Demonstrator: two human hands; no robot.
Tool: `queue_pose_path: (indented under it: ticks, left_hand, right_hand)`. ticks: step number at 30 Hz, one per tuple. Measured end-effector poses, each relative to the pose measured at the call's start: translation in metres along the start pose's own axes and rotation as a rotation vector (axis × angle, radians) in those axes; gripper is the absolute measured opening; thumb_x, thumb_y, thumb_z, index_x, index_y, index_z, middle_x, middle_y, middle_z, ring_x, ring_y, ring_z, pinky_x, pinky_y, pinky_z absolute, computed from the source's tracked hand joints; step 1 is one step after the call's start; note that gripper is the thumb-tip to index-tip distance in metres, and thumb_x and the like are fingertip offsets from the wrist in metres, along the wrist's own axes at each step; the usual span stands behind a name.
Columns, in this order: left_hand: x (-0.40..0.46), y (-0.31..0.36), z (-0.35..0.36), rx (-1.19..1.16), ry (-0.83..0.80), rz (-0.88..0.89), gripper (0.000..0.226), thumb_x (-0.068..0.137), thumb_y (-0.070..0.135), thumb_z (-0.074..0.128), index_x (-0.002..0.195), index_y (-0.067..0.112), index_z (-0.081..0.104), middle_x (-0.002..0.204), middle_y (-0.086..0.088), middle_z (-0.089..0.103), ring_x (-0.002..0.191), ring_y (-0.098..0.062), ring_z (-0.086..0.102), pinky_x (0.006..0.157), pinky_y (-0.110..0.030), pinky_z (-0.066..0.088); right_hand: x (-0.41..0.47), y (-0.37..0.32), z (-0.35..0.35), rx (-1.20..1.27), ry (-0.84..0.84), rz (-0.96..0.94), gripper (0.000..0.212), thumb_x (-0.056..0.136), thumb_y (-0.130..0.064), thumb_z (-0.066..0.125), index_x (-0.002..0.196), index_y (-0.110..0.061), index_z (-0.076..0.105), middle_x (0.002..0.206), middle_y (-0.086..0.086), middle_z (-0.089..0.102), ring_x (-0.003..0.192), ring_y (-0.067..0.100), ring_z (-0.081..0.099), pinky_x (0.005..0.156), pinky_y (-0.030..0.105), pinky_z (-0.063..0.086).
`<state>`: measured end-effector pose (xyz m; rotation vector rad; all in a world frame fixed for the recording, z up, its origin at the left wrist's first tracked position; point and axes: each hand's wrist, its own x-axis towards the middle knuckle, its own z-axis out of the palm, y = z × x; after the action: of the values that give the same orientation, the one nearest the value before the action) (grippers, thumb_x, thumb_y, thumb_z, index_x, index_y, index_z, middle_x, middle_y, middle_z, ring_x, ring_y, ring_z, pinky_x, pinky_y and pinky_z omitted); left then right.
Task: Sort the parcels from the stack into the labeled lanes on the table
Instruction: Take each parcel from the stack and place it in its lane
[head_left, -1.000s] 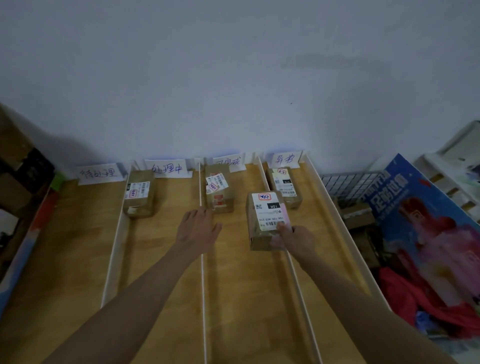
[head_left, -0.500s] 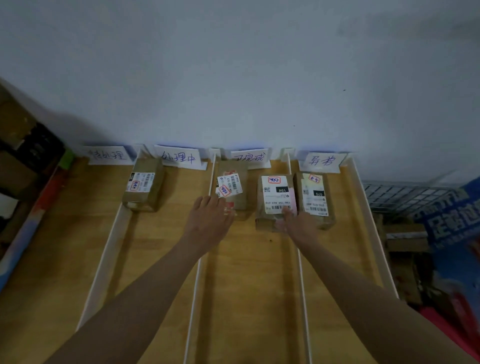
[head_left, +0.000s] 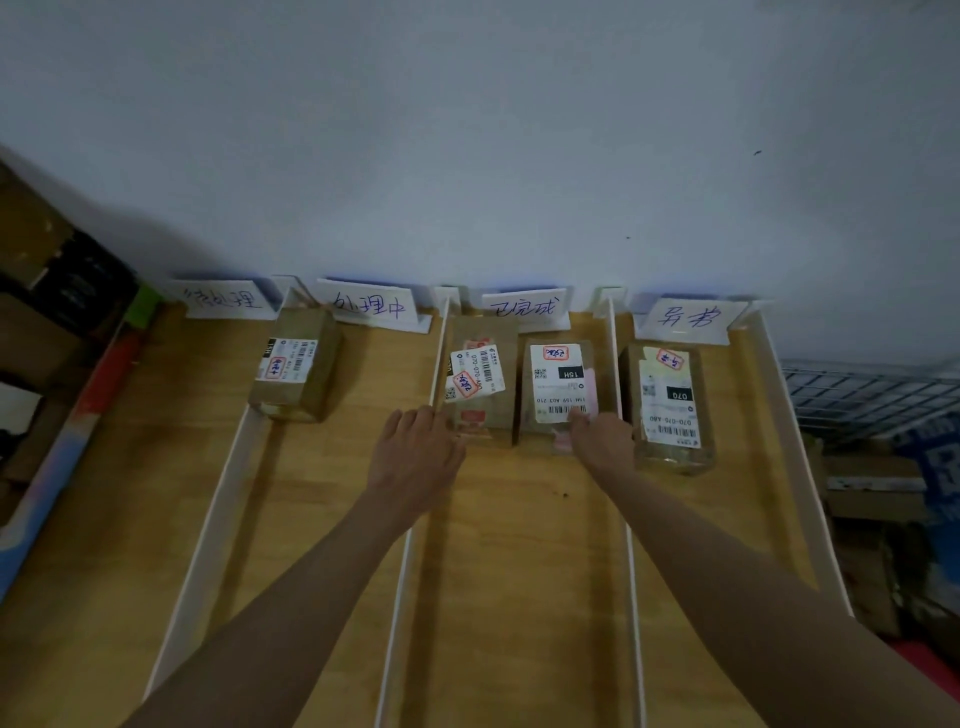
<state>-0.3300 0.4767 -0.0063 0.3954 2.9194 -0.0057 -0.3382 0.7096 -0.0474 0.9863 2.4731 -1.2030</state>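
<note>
- Placement of a parcel in the third lane. The right hand (head_left: 597, 436) rests at the near end of the 15H parcel (head_left: 558, 387), fingertips on its label edge; whether the fingers curl round the box or only press it cannot be told, as the hand hides its own grip.
- The 15H parcel lies flat on the desk (head_left: 519, 571), near the far edge, under the third lane sign (head_left: 524, 310). It sits just beside the right divider (head_left: 621, 441) of that lane and close alongside the taped parcel (head_left: 480, 389), which shares the lane.
- The left hand (head_left: 415, 457) lies flat with fingers spread and straight, holding nothing, over the left divider (head_left: 415, 493); its fingertips reach the near corner of the taped parcel.
- Two other parcels occupy their own lanes: the left parcel (head_left: 296, 364) by the second lane sign (head_left: 370, 306), partly across that lane's white rail, and the 070 parcel (head_left: 667, 405) under the fourth lane sign (head_left: 688, 317).
- Judged step: seating and squaring the 15H parcel at the far end of its lane.
- To do it well: push along the lane's length, not sideways, so the box neither rides up on the divider nor shoves the taped parcel askew.
- Steady the taped parcel with the left hand if it shifts; its labels look loosely stuck and could snag.
- Lift the right hand straight off so that the label's pink near corner is not dragged.
</note>
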Motion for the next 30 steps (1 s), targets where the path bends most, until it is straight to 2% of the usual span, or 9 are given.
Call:
queue_pose_path:
  ticks: [2, 4, 7, 10, 13, 18, 21, 25, 30]
  left_hand:
    - [-0.003, -0.002, -0.001, 0.001, 0.001, 0.003, 0.052, 0.103, 0.051, 0.03, 0.135, 0.014, 0.049, 0.134, -0.006, 0.055, 0.125, -0.022, 0.05, 0.114, -0.039, 0.03]
    - [-0.006, -0.005, -0.005, 0.006, 0.0, 0.003, 0.052, 0.103, 0.05, 0.031, 0.133, 0.014, 0.051, 0.132, -0.006, 0.055, 0.124, -0.022, 0.051, 0.112, -0.039, 0.032]
    - [-0.013, -0.009, -0.019, 0.005, 0.025, -0.001, 0.051, 0.102, 0.05, 0.031, 0.132, 0.014, 0.052, 0.131, -0.006, 0.056, 0.121, -0.023, 0.051, 0.111, -0.038, 0.031]
    - [-0.025, -0.014, -0.04, 0.018, 0.065, -0.004, 0.052, 0.101, 0.049, 0.03, 0.134, 0.013, 0.051, 0.133, -0.006, 0.055, 0.124, -0.023, 0.05, 0.111, -0.038, 0.03]
    - [-0.043, -0.019, -0.061, 0.012, 0.109, -0.005, 0.052, 0.102, 0.048, 0.032, 0.134, 0.013, 0.052, 0.135, -0.008, 0.054, 0.126, -0.026, 0.049, 0.11, -0.04, 0.033]
    - [-0.087, -0.028, -0.082, 0.013, 0.193, 0.004, 0.053, 0.101, 0.047, 0.034, 0.133, 0.01, 0.054, 0.133, -0.01, 0.057, 0.123, -0.029, 0.052, 0.107, -0.044, 0.036]
    - [-0.118, -0.035, -0.082, 0.03, 0.209, 0.007, 0.055, 0.101, 0.048, 0.033, 0.139, 0.012, 0.049, 0.138, -0.009, 0.053, 0.127, -0.027, 0.049, 0.111, -0.044, 0.033]
    - [-0.166, -0.047, -0.085, 0.016, 0.246, -0.026, 0.055, 0.1, 0.049, 0.036, 0.142, 0.013, 0.047, 0.14, -0.007, 0.053, 0.13, -0.026, 0.047, 0.11, -0.042, 0.033]
    - [-0.237, -0.072, -0.091, 0.002, 0.279, -0.141, 0.055, 0.1, 0.05, 0.035, 0.142, 0.015, 0.046, 0.141, -0.006, 0.051, 0.131, -0.025, 0.045, 0.109, -0.042, 0.033]
  right_hand:
    - [-0.002, -0.002, -0.003, -0.032, -0.042, 0.002, 0.047, 0.101, -0.041, 0.047, 0.098, 0.003, 0.065, 0.094, 0.014, 0.067, 0.083, 0.028, 0.066, 0.069, 0.036, 0.055]
    - [-0.007, -0.007, -0.011, -0.087, -0.069, -0.023, 0.044, 0.103, -0.04, 0.043, 0.092, -0.001, 0.061, 0.088, 0.013, 0.062, 0.078, 0.026, 0.061, 0.066, 0.031, 0.048]
    - [-0.02, -0.015, -0.031, -0.174, -0.022, -0.101, 0.042, 0.103, -0.037, 0.043, 0.094, 0.001, 0.06, 0.085, 0.012, 0.062, 0.077, 0.025, 0.06, 0.07, 0.035, 0.052]
    - [-0.048, -0.028, -0.053, -0.268, 0.058, -0.228, 0.037, 0.102, -0.037, 0.042, 0.11, -0.003, 0.056, 0.102, 0.015, 0.063, 0.092, 0.028, 0.063, 0.081, 0.046, 0.056]
    - [-0.09, -0.041, -0.071, -0.443, 0.163, -0.41, 0.042, 0.102, -0.038, 0.041, 0.127, -0.006, 0.051, 0.122, 0.014, 0.057, 0.113, 0.03, 0.056, 0.093, 0.049, 0.051]
    - [-0.171, -0.037, -0.074, -0.683, 0.286, -0.635, 0.054, 0.102, -0.044, 0.032, 0.149, -0.018, 0.033, 0.154, 0.007, 0.037, 0.142, 0.028, 0.034, 0.118, 0.048, 0.025]
    - [-0.211, -0.031, -0.067, -0.762, 0.28, -0.675, 0.055, 0.104, -0.045, 0.026, 0.153, -0.021, 0.029, 0.16, 0.006, 0.027, 0.149, 0.028, 0.02, 0.122, 0.05, 0.012]
    - [-0.253, -0.026, -0.054, -0.779, 0.275, -0.734, 0.059, 0.102, -0.048, 0.019, 0.151, -0.019, 0.033, 0.159, 0.008, 0.032, 0.148, 0.03, 0.025, 0.121, 0.051, 0.016]
    - [-0.299, -0.026, -0.044, -0.768, 0.233, -0.808, 0.053, 0.104, -0.046, 0.025, 0.148, -0.02, 0.035, 0.155, 0.006, 0.036, 0.145, 0.029, 0.029, 0.119, 0.05, 0.018]
